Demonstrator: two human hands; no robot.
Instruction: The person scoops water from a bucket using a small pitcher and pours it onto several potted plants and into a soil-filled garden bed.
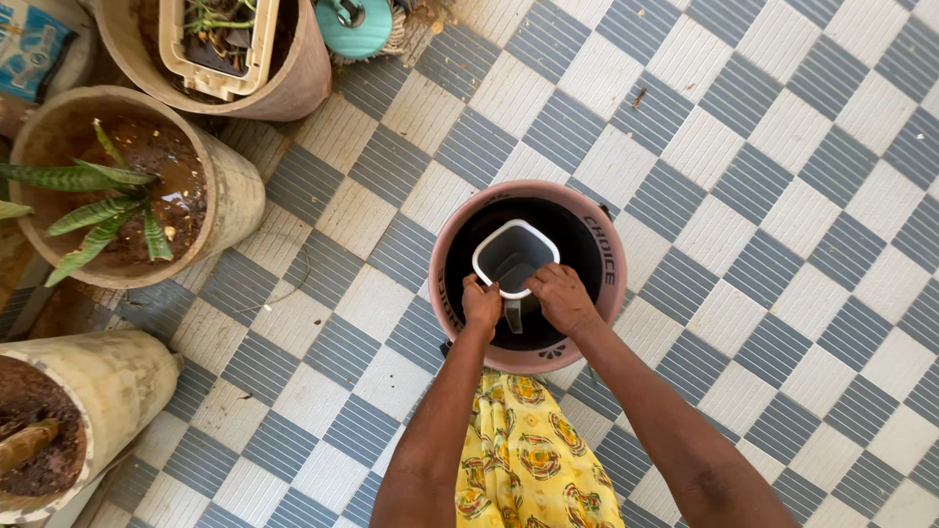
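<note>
At frame centre, inside the pink bucket point(611, 284), both hands grip the grey plastic jug point(513, 256); left hand point(480, 303) and right hand point(561, 297) fingers closed on its near rim; likely light, stiff, perhaps slippery.

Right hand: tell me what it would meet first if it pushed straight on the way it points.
The right hand points up-left, already touching the grey jug; its rim comes first, though depth is unclear.

Home patio/yard: checkered grey-white tile floor point(743, 196), big potted plants point(127, 186), pink bucket point(611, 269).
</note>
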